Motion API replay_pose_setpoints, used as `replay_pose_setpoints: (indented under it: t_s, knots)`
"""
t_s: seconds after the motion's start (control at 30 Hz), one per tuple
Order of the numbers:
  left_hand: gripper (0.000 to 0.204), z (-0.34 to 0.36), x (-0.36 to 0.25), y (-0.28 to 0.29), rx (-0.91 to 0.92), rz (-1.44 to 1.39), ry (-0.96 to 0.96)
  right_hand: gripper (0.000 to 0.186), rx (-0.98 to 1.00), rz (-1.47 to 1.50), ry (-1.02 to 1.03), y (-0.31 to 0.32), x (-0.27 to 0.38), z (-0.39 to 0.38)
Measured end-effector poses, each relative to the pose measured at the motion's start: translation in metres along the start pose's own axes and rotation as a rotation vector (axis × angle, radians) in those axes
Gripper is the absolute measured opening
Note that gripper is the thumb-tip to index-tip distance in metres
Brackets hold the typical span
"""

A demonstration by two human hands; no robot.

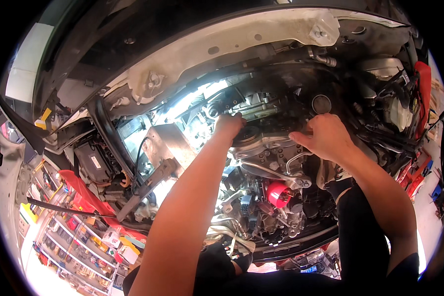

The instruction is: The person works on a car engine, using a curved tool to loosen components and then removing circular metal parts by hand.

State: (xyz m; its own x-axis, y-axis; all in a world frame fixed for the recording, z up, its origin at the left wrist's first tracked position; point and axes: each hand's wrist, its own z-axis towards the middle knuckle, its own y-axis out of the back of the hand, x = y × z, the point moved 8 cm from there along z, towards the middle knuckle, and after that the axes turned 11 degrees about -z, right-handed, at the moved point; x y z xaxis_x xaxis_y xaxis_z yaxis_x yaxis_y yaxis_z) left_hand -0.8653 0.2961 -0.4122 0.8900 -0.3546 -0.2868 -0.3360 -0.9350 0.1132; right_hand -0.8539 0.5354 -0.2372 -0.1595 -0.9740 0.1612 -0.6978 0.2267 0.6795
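My left hand (229, 126) is closed at the top of an open engine (261, 111), beside a dark round part (246, 133). Its fingers curl away from view, so what they hold cannot be made out. To the right, my right hand (328, 135) is bent over the engine's edge with its thumb pointing left and its fingers curled. Whatever lies under those fingers is hidden. Just beyond its knuckles stands a round, pale-faced opening or cap (321, 104). Between the hands runs a light metal casing (269, 142), with a bent metal pipe (271, 171) below it.
A bright red round part (279, 194) sits lower in the engine bay. Left of my forearm is a tan metal box-like piece (167, 145). The raised hood (222, 39) arches over the far side. Red covers (86, 195) drape the fenders; shelves (74, 241) stand at lower left.
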Motion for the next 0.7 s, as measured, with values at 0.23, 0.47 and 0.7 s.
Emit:
replay_pose_setpoints:
  t_s: [0.23, 0.47, 0.7]
  knots:
    - [0.024, 0.003, 0.003, 0.004, -0.026, -0.017, 0.006, 0.057, 0.056, -0.031, -0.033, 0.002, 0.004, 0.001]
    - [0.027, 0.010, -0.002, -0.004, 0.063, 0.163, -0.018, 0.058, 0.170, -0.089, -0.036, 0.002, 0.004, 0.005]
    - [0.024, 0.003, 0.002, 0.003, 0.013, 0.057, 0.040, 0.058, 0.164, -0.150, 0.032, 0.000, 0.010, 0.005]
